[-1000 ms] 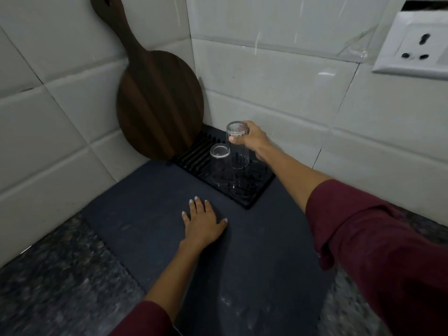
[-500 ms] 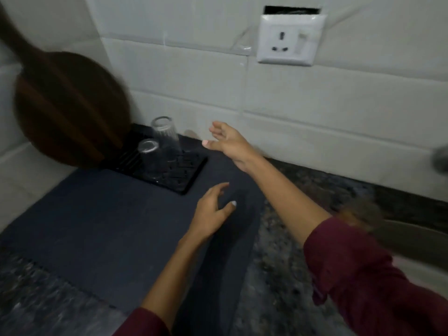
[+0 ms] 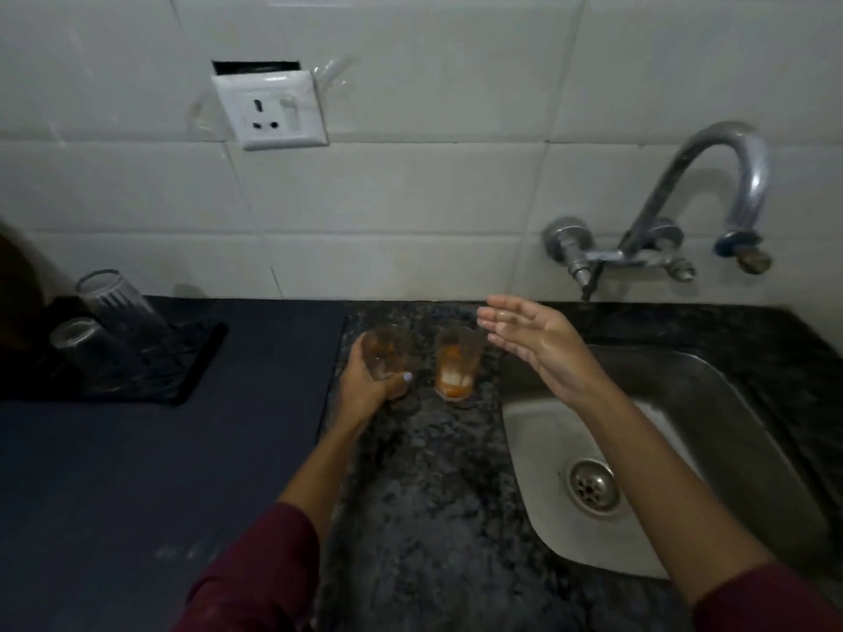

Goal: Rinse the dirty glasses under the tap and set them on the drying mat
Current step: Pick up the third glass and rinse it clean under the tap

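Two dirty glasses with orange residue stand on the dark granite counter. My left hand grips the left dirty glass around its lower half. The right dirty glass stands free beside it. My right hand hovers with straight fingers just right of that glass, above the sink's left edge, holding nothing. Two clean glasses stand upside down on the black ribbed drying mat at the far left. The curved metal tap sticks out of the tiled wall at the right; no water runs.
A steel sink with a round drain fills the right side. A dark blue cloth covers the counter on the left under the mat. A white wall socket sits on the tiles. A wooden board's edge shows at far left.
My view swung right from the drying mat to the sink. My right hand let go of the upside-down glass on the mat. My left hand left the cloth and took hold of a dirty glass.
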Motion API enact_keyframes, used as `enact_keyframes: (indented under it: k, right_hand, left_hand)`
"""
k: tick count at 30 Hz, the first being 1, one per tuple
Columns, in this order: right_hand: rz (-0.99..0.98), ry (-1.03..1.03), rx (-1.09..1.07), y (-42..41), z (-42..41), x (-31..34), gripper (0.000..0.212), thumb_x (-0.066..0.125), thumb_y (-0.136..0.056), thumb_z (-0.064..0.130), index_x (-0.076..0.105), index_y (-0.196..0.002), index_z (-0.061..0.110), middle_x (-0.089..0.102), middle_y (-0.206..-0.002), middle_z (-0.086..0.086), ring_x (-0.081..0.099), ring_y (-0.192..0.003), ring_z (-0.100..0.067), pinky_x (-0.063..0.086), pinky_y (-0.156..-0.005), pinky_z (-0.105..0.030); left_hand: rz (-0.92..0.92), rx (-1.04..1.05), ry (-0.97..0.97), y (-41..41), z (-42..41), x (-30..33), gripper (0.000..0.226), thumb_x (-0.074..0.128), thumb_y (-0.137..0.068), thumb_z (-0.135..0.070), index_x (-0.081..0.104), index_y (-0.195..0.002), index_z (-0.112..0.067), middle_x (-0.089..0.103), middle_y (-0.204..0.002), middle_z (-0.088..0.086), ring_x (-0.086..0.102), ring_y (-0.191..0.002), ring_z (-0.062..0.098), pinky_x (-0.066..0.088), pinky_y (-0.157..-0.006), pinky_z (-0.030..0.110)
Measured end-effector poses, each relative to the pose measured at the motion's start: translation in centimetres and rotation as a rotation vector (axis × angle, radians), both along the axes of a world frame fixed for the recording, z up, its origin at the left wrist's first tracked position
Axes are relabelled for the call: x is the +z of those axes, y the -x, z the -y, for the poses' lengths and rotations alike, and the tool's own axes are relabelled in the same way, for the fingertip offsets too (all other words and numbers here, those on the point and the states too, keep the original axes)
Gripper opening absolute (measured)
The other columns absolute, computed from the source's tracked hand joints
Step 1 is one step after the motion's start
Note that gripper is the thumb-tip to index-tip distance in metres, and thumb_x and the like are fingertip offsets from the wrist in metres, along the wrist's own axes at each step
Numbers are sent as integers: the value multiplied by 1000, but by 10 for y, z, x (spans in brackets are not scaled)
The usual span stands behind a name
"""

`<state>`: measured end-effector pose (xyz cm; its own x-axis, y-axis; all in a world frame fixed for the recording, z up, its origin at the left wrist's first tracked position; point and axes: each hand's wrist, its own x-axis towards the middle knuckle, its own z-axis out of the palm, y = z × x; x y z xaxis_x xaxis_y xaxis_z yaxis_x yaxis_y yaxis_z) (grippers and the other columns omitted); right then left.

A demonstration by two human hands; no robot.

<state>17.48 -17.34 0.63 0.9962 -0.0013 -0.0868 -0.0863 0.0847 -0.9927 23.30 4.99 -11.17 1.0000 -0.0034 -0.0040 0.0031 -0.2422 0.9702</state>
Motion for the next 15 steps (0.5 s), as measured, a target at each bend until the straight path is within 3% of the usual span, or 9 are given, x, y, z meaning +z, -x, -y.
enact_keyframes:
  k: [3, 9, 15]
  right_hand:
    - [-7, 17, -26, 16, 28, -6, 31, 49, -91, -4, 54, -118, 11, 64, -111, -8, 62, -107, -18, 51, -89, -23]
    - [6, 64, -91, 31, 74, -16, 34, 49, -90, -7, 55, -121, 6, 64, -112, -10, 62, -108, -20, 51, -89, -23]
    - [39, 270, -233, 21, 106, -18, 35, 52, -88, -4, 58, -121, 6, 64, -113, -6, 61, -111, -18, 47, -100, -32]
  left_hand:
    - [29, 146, -67, 2, 10, 5, 61, 82, -71, -8, 52, -125, -3, 57, -113, 1, 54, -108, 17, 41, -83, 22]
    - [95, 341, -108, 22, 5, 35, 60, 88, -63, -23, 58, -115, -12, 66, -115, 9, 62, -109, 24, 50, -95, 41]
    - [258, 240, -41, 60, 21, 106, 74, 91, -58, -25, 60, -124, -11, 69, -114, 5, 65, -105, 15, 53, -92, 34]
